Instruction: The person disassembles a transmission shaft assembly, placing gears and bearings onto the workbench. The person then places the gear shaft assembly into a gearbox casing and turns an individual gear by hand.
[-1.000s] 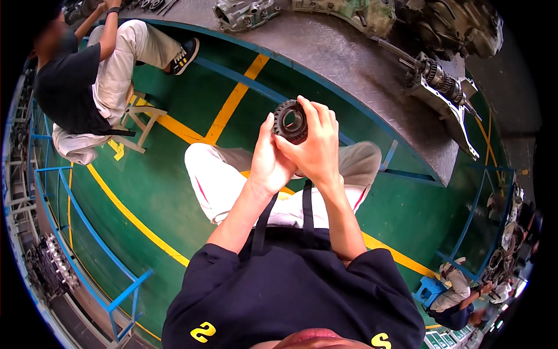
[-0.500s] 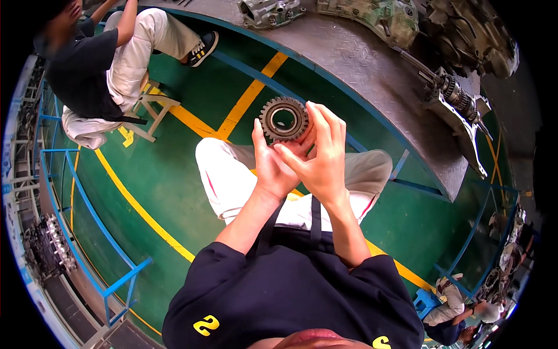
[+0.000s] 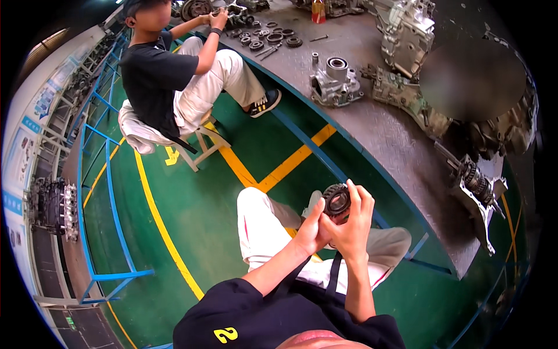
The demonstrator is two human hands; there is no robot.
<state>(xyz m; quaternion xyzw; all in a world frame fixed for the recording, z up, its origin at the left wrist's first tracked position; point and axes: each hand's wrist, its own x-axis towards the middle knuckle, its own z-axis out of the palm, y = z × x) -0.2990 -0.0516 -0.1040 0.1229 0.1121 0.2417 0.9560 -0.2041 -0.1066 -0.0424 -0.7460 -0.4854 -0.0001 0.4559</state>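
A dark metal gear ring point(image 3: 336, 199) with teeth round its rim and a wide central hole is held up above my lap. It stands tilted, with part of its toothed outer edge showing. My left hand point(image 3: 314, 234) supports it from the lower left, its thumb raised beside the ring. From the right, my right hand point(image 3: 353, 225) grips the rim, thumb beneath and fingers curled round the far side. Some fingertips are hidden behind the gear and the hands.
Right of my knees runs a metal-topped bench point(image 3: 401, 154) with a blue frame. It bears a cast housing point(image 3: 336, 86), a geared shaft point(image 3: 478, 181) on a casing piece, and several loose rings and gears point(image 3: 274, 38). A co-worker point(image 3: 168, 81) sits at the far left, hands on a part.
The view has swung up and left, showing more bench and the co-worker. The gear has turned from nearly face-on to tilted, still in both hands.
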